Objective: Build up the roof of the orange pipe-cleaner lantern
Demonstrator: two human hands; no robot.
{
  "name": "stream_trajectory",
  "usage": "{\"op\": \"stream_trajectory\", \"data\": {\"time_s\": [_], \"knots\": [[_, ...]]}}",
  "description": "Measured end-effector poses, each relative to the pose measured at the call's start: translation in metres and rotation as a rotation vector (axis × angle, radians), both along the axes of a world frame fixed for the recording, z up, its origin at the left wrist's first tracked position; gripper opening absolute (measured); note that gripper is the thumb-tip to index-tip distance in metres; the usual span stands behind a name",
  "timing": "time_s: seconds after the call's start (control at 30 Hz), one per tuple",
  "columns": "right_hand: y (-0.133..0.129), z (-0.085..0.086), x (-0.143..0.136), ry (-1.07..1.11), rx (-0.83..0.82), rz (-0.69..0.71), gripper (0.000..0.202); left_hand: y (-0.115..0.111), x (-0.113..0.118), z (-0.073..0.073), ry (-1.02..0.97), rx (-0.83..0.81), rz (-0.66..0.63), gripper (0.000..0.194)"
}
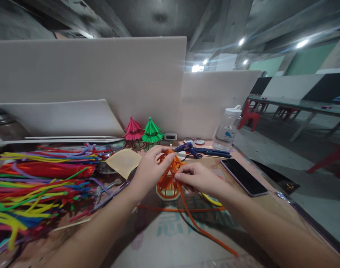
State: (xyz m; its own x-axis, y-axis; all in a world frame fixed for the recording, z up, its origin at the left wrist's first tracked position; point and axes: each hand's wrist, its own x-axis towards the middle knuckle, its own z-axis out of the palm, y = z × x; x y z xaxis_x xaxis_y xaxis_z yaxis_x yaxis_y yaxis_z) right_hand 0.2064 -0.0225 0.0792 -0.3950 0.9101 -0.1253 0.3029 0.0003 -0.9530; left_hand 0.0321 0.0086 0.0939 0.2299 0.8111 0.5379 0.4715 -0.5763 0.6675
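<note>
An orange cage-like frame of pipe cleaners (167,183) stands on a pale many-sided base in the middle of the table. My left hand (151,166) closes round its upper left side, fingers over the top. On the right side, my right hand (194,176) pinches a long orange pipe cleaner (192,219) against the frame. The strip's free end trails down and to the right over the table. A light stick tip (170,146) pokes out at the top of the frame. Another orange pipe cleaner (159,209) lies crosswise in front of the base.
Heaped pipe cleaners (41,190) in many colours cover the left side. Behind stand a pink tiered model (133,128) and a green one (151,131). A blue glue gun (189,149), pliers (211,152), a phone (244,176) and a water bottle (226,128) sit toward the right.
</note>
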Motion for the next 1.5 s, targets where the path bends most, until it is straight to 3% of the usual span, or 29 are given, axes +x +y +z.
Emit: {"op": "stream_trajectory", "data": {"time_s": [0.63,1.5], "knots": [[0.0016,0.0001,0.0004,0.002,0.025,-0.039,0.019,-0.0007,-0.0014,-0.0026,0.126,0.015,0.022,0.024],[-0.0004,-0.0004,0.0002,-0.052,0.091,-0.003,0.022,-0.0021,-0.0023,0.0030,0.063,0.047,0.015,0.017]]}}
